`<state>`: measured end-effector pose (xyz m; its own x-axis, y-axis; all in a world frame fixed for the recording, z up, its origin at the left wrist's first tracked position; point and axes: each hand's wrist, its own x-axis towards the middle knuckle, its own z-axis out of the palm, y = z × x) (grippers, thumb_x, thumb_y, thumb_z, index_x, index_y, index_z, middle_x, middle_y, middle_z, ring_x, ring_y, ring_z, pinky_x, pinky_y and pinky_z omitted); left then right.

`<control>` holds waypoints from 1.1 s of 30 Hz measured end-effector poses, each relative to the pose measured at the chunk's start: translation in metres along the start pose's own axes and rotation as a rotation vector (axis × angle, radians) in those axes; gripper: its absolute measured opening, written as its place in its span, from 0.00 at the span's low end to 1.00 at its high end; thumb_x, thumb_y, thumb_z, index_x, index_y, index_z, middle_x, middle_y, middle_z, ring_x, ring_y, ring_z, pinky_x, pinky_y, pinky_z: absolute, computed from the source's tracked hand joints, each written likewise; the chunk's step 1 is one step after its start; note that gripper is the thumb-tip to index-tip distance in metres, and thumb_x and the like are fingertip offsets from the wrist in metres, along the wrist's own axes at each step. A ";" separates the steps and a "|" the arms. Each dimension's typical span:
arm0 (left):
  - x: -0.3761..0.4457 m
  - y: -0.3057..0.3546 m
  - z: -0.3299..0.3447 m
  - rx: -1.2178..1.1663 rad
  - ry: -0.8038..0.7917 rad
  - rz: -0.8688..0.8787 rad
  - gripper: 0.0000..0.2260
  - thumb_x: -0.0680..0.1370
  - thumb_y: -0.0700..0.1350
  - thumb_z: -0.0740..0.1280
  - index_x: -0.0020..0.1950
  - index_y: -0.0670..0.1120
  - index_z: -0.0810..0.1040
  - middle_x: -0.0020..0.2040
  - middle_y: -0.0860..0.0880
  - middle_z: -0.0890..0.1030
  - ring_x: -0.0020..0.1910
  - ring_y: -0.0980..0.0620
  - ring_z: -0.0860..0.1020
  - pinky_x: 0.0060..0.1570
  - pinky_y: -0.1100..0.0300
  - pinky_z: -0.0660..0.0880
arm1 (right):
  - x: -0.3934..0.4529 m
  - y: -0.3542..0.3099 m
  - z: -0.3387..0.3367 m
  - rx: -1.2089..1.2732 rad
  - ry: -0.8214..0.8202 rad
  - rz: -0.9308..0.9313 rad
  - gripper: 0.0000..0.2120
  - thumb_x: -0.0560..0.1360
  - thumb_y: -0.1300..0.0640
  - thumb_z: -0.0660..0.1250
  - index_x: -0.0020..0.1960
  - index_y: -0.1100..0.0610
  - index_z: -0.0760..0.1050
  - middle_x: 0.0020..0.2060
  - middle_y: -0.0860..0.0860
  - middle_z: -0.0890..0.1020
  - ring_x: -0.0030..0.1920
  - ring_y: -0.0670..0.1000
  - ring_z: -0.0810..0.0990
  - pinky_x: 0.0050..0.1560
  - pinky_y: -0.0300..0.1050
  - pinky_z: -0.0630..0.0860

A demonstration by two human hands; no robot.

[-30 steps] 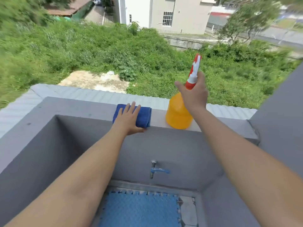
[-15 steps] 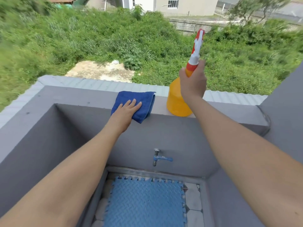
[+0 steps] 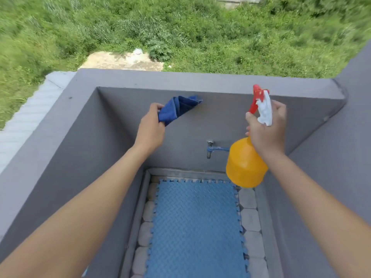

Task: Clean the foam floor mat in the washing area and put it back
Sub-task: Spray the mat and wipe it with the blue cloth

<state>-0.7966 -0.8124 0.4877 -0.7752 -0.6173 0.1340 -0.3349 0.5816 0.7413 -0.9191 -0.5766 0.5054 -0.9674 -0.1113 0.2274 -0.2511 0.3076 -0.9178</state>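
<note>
Left hand (image 3: 150, 127): clenched on a folded blue cloth (image 3: 176, 109), held in the air in front of the grey back wall (image 3: 200, 121); the cloth's free corner points away to the right.
Right hand (image 3: 266, 130): wrapped around the neck of an orange spray bottle (image 3: 245, 163), with the red and white trigger head (image 3: 261, 105) rising above the fingers; the bottle body hangs below the hand, tilted.
Foam floor mat (image 3: 196, 227): blue, ridged, with toothed edges, lying flat on the floor of the washing area, below and between both hands.
Floor tiles (image 3: 249, 217): pale stones showing as a border along the mat's left and right sides.
Tap (image 3: 212, 149): on the back wall between the hands and lower; its blue handle reaches to the right and is partly hidden behind the bottle.
In the way: the bottle covers the mat's far right corner.
Wall ledge (image 3: 180, 79): beyond both hands, running across the top of the back wall.
Beyond the ledge: grass (image 3: 220, 37) and a bare sandy patch (image 3: 122, 61); a small pale object lies there, too blurred to identify.
</note>
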 end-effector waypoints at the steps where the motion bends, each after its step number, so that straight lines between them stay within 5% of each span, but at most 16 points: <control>1: -0.011 -0.012 0.000 -0.019 -0.010 -0.029 0.10 0.78 0.38 0.55 0.57 0.46 0.70 0.49 0.49 0.78 0.44 0.47 0.75 0.40 0.55 0.72 | -0.020 0.014 0.000 0.009 -0.064 0.062 0.18 0.73 0.56 0.68 0.58 0.37 0.72 0.55 0.48 0.75 0.41 0.59 0.81 0.36 0.52 0.82; 4: -0.049 -0.062 0.013 -0.044 -0.040 -0.099 0.09 0.79 0.41 0.55 0.54 0.47 0.73 0.47 0.50 0.80 0.46 0.49 0.76 0.41 0.61 0.71 | -0.080 0.066 0.004 0.010 -0.245 0.215 0.15 0.77 0.55 0.68 0.63 0.47 0.77 0.40 0.54 0.82 0.26 0.50 0.75 0.27 0.44 0.75; 7: -0.089 -0.128 0.046 0.006 -0.077 -0.183 0.11 0.79 0.38 0.53 0.52 0.44 0.76 0.48 0.50 0.79 0.47 0.49 0.75 0.41 0.62 0.67 | -0.141 0.140 0.018 -0.103 -0.378 0.349 0.12 0.78 0.51 0.67 0.44 0.60 0.79 0.25 0.57 0.77 0.21 0.48 0.73 0.30 0.45 0.73; 10: -0.128 -0.203 0.099 0.024 -0.081 -0.289 0.13 0.79 0.37 0.52 0.54 0.40 0.75 0.51 0.46 0.79 0.51 0.46 0.74 0.46 0.58 0.66 | -0.199 0.228 0.042 -0.126 -0.450 0.441 0.13 0.79 0.52 0.66 0.40 0.59 0.73 0.25 0.58 0.75 0.20 0.48 0.74 0.31 0.45 0.73; 16: -0.206 -0.360 0.217 -0.006 0.005 -0.415 0.16 0.78 0.33 0.51 0.59 0.38 0.74 0.58 0.40 0.77 0.50 0.49 0.70 0.46 0.60 0.62 | -0.285 0.403 0.103 -0.244 -0.446 0.464 0.16 0.79 0.54 0.65 0.40 0.66 0.77 0.23 0.54 0.74 0.20 0.45 0.75 0.30 0.44 0.74; 19: -0.226 -0.438 0.270 0.046 0.006 -0.368 0.18 0.78 0.33 0.52 0.66 0.41 0.72 0.59 0.40 0.78 0.50 0.46 0.73 0.46 0.59 0.64 | -0.301 0.470 0.138 -0.270 -0.478 0.394 0.15 0.79 0.55 0.65 0.40 0.65 0.76 0.24 0.53 0.74 0.21 0.47 0.75 0.34 0.50 0.77; 22: -0.242 -0.515 0.326 0.169 -0.068 -0.259 0.22 0.79 0.34 0.54 0.73 0.42 0.65 0.66 0.40 0.75 0.60 0.40 0.75 0.55 0.55 0.68 | -0.302 0.521 0.173 -0.335 -0.512 0.302 0.14 0.79 0.54 0.63 0.35 0.57 0.73 0.26 0.52 0.76 0.30 0.57 0.81 0.39 0.54 0.79; 24: -0.261 -0.554 0.361 0.179 -0.124 -0.187 0.26 0.77 0.31 0.54 0.75 0.44 0.63 0.68 0.47 0.72 0.64 0.46 0.73 0.59 0.59 0.66 | -0.300 0.552 0.195 -0.391 -0.537 0.188 0.15 0.79 0.54 0.62 0.33 0.51 0.67 0.29 0.51 0.76 0.37 0.61 0.82 0.41 0.55 0.78; 29: -0.323 -0.613 0.429 0.341 -0.355 0.113 0.34 0.71 0.31 0.50 0.77 0.47 0.52 0.76 0.53 0.49 0.77 0.51 0.47 0.74 0.60 0.41 | -0.294 0.599 0.238 -0.520 -0.589 0.080 0.15 0.80 0.49 0.59 0.34 0.47 0.64 0.33 0.49 0.77 0.39 0.58 0.80 0.33 0.45 0.68; 33: -0.349 -0.626 0.447 0.600 -0.456 0.220 0.31 0.72 0.46 0.54 0.76 0.47 0.60 0.77 0.48 0.59 0.75 0.49 0.53 0.70 0.52 0.47 | -0.293 0.603 0.244 -0.545 -0.630 0.053 0.16 0.80 0.47 0.59 0.35 0.48 0.63 0.33 0.48 0.76 0.38 0.56 0.78 0.33 0.45 0.66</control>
<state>-0.5554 -0.7239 -0.3172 -0.9571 -0.2520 -0.1434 -0.2798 0.9322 0.2297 -0.7794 -0.5889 -0.1935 -0.8200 -0.5416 -0.1850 -0.3424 0.7233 -0.5996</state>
